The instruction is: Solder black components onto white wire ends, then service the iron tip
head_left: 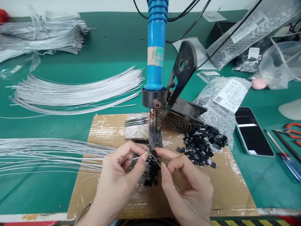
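A blue-handled soldering iron [156,47] hangs tip-down from a black metal stand [182,67] over a taped cardboard sheet [103,131]. My left hand [119,179] pinches a thin silver wire and holds its end at the iron's tip [152,138]. My right hand [185,185] is closed in a pinch just right of the tip, on a thin wire that trails down toward me. Small black parts soldered onto wires [151,175] lie between my hands.
A pile of small black components [202,146] lies right of the iron. Bundles of silver wires [77,91] spread over the green mat at left. A phone [252,131], foil bags [225,94], red-handled pliers [291,130] and a mesh fan [181,121] sit to the right.
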Demonstrator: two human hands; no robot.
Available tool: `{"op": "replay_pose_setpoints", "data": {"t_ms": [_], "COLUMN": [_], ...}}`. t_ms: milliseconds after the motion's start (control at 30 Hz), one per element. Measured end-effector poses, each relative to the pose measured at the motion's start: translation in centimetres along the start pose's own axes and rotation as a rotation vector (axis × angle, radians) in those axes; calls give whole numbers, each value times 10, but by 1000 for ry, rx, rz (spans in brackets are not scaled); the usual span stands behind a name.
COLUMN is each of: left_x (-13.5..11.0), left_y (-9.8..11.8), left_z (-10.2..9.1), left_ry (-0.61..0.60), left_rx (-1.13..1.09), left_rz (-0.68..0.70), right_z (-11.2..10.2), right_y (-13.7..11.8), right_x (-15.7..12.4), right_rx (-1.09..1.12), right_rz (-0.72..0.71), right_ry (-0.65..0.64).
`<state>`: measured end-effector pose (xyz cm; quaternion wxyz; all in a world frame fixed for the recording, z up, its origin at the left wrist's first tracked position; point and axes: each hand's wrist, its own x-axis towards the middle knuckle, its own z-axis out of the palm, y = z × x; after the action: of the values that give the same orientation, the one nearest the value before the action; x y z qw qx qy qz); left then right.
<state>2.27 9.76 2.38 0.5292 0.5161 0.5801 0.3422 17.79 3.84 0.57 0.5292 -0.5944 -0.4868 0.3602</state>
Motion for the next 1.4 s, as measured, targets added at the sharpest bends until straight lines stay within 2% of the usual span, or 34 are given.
{"op": "replay_pose_setpoints", "data": {"t_ms": [433,1100,1400], "left_x": [-2,-2,15], "left_y": [-1,-3,22], "left_z": [-3,1,11], "left_ry": [-31,20,129], "left_rx": [5,9,34], "left_rz": [11,35,86], "right_z": [0,0,1], "right_y": [0,2,4], "right_x": [0,-1,-2], "right_rx": [-5,-10,10], "right_rz": [-30,-55,-34], "right_ry": [4,7,13]}}
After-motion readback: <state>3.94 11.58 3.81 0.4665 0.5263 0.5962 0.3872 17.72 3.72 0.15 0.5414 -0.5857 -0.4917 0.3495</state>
